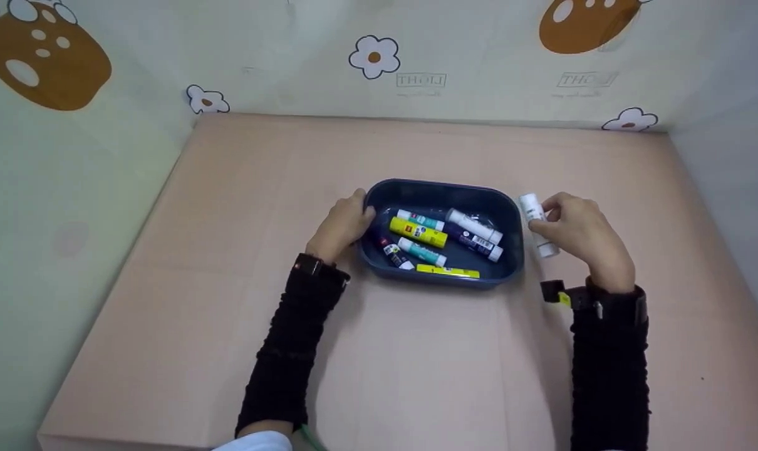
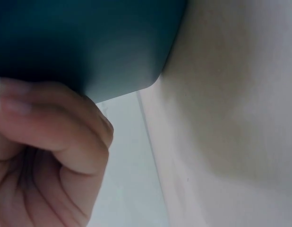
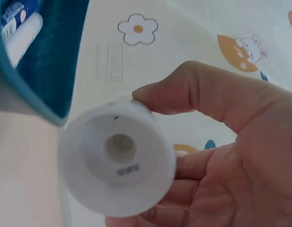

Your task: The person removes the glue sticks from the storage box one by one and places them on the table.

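A dark blue plastic basin [image 1: 441, 282] stands in the middle of the table with several glue sticks lying inside, among them a yellow one [image 1: 418, 232], a teal and white one [image 1: 421, 252] and a white one [image 1: 474, 227]. My left hand [image 1: 341, 227] grips its left rim, fingers curled against the outer wall in the left wrist view. Just off the right rim, my right hand [image 1: 576, 228] pinches a white glue stick [image 1: 532, 207] between thumb and fingers. The round hollow base of that stick [image 3: 117, 189] faces the right wrist camera.
A pale tan table [image 1: 241, 313] spreads around the basin. Behind it rises a light wall covering [image 1: 279, 56] printed with flowers and brown fruit shapes, continuing down the left side. Black sleeves with wrist straps cover both forearms.
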{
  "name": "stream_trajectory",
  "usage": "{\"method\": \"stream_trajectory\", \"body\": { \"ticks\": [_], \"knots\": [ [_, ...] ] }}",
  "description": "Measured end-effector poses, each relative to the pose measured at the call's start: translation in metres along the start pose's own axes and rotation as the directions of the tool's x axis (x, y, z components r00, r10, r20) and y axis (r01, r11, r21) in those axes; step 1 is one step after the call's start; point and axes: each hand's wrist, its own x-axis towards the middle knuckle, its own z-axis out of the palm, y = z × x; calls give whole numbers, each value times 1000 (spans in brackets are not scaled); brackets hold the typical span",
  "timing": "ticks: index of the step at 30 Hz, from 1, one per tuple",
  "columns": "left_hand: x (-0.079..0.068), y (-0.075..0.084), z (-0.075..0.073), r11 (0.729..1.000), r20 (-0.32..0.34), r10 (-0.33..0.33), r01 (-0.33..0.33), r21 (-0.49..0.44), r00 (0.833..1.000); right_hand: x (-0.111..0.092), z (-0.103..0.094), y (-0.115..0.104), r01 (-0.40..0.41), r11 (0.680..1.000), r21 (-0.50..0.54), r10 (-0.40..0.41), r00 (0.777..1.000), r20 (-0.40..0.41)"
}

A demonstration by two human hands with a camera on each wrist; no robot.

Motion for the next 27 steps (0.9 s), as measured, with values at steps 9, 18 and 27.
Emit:
{"method": "stream_trajectory", "body": {
  "ticks": [9,18,27],
  "knots": [
    [-2,-1,0,999,-18,41,-41,12,999,13,2,27,-95,994,46,88,985,150],
    [-3,-1,0,999,-27,44,-44,5,999,28,9,51,-169,984,60,149,955,258],
    [-4,-1,0,999,-26,50,-50,0,998,31,15,62,-207,978,16,193,934,301]
  ]
}}
